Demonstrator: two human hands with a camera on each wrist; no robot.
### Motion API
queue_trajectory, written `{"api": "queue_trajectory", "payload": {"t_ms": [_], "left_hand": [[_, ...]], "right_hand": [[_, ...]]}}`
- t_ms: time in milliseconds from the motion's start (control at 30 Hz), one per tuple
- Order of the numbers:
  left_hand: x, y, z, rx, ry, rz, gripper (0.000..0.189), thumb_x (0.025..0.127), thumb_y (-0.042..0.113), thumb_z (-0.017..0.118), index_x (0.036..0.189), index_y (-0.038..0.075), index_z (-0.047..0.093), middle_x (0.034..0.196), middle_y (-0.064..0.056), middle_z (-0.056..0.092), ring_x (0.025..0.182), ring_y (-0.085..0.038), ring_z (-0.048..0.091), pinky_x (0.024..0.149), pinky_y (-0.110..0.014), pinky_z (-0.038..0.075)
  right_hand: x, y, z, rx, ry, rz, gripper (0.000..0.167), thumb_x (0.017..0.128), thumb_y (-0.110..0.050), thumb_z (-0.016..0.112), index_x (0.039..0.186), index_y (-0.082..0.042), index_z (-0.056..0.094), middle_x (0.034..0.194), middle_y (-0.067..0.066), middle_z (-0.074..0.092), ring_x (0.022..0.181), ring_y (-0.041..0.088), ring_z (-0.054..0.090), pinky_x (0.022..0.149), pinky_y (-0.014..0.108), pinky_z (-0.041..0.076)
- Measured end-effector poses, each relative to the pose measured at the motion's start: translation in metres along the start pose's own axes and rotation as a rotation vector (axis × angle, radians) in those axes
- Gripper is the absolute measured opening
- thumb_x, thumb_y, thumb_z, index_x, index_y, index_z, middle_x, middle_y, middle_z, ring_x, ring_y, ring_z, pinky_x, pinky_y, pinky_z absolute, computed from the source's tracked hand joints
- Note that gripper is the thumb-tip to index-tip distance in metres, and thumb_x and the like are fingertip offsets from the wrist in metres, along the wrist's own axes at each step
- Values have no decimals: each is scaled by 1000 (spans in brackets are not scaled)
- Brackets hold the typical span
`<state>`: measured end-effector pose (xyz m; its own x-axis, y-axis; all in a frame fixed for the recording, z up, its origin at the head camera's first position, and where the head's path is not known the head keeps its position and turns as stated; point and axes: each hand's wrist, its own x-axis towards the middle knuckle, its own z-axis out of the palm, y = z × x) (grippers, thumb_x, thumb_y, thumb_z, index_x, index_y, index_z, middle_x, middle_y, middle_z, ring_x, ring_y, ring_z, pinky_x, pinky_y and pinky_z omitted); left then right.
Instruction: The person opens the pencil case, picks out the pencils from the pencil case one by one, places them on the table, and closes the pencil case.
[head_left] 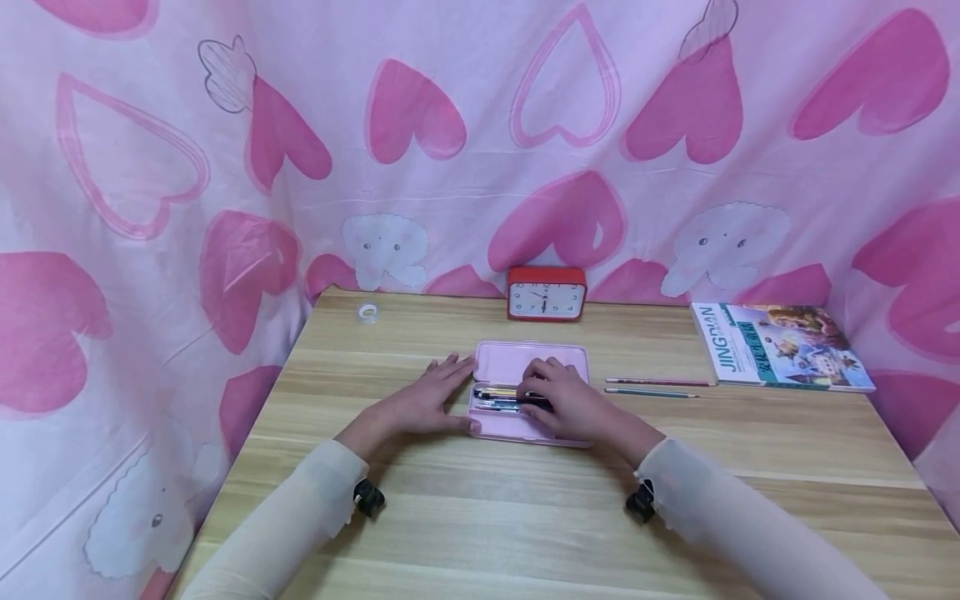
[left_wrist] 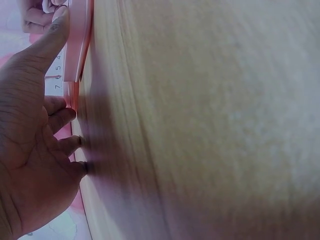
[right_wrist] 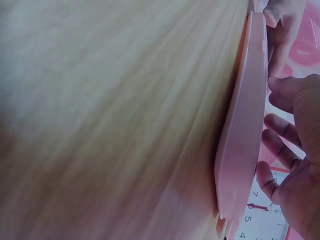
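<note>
An open pink pencil case [head_left: 531,360] lies on the table with its lid tilted back. Several pens and pencils [head_left: 497,400] fill its tray. My left hand [head_left: 423,400] steadies the case's left side, fingers extended and thumb on the near left corner; the left wrist view shows that thumb against the rim. Over the tray, my right hand [head_left: 573,404] reaches in with bent fingers. A black pen [head_left: 540,402] shows between its thumb and fingers in the head view. In the right wrist view, thumb and fingers are apart, and the case wall [right_wrist: 242,125] hides the tray.
Right of the case lie a red pencil [head_left: 660,382] and a green pencil [head_left: 652,392]. A book [head_left: 783,346] sits at the back right. Behind the case stands a red clock [head_left: 546,293]. A tape roll [head_left: 367,312] lies back left. Heart-patterned cloth [head_left: 420,108] encloses the table.
</note>
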<state>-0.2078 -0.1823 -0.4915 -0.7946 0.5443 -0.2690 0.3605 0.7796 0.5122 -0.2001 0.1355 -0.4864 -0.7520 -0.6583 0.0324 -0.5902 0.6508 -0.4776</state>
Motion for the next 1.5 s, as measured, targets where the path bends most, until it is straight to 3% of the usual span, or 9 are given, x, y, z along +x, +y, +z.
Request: {"api": "queue_trajectory", "payload": {"t_ms": [533, 733, 1000, 1167, 1500], "left_hand": [[3, 2, -1, 8, 2, -15, 121, 88, 78, 78, 179, 26, 17, 189, 4, 12, 177, -26, 0, 144, -54, 3], [1, 3, -2, 12, -2, -19, 121, 89, 77, 78, 179, 26, 16, 189, 5, 11, 176, -26, 0, 144, -53, 2], [1, 1, 0, 19, 1, 4, 120, 90, 75, 78, 179, 24, 17, 189, 2, 12, 176, -29, 1, 144, -54, 3], [1, 1, 2, 20, 0, -3, 120, 89, 77, 77, 179, 24, 18, 188, 3, 12, 176, -27, 0, 144, -54, 3], [1, 2, 1, 25, 0, -16, 120, 89, 77, 78, 179, 25, 18, 188, 5, 12, 177, -26, 0, 144, -54, 3]], "right_hand": [[9, -3, 3, -54, 11, 36, 17, 106, -32, 77, 121, -24, 81, 128, -6, 59, 119, 17, 52, 108, 50, 52], [12, -9, 5, -101, 14, 104, 19, 104, -36, 80, 118, -24, 82, 117, -7, 56, 112, 17, 49, 98, 44, 47], [15, -16, 6, -98, 13, 197, 12, 103, -34, 82, 101, -23, 76, 112, -4, 55, 108, 21, 49, 89, 44, 43], [16, -18, 9, -116, -5, 227, 13, 104, -31, 79, 98, -23, 72, 112, -2, 54, 109, 23, 49, 91, 46, 43], [14, -18, 2, -138, 22, 205, 10, 105, -30, 79, 104, -22, 74, 115, -1, 53, 114, 24, 48, 96, 47, 42]]}}
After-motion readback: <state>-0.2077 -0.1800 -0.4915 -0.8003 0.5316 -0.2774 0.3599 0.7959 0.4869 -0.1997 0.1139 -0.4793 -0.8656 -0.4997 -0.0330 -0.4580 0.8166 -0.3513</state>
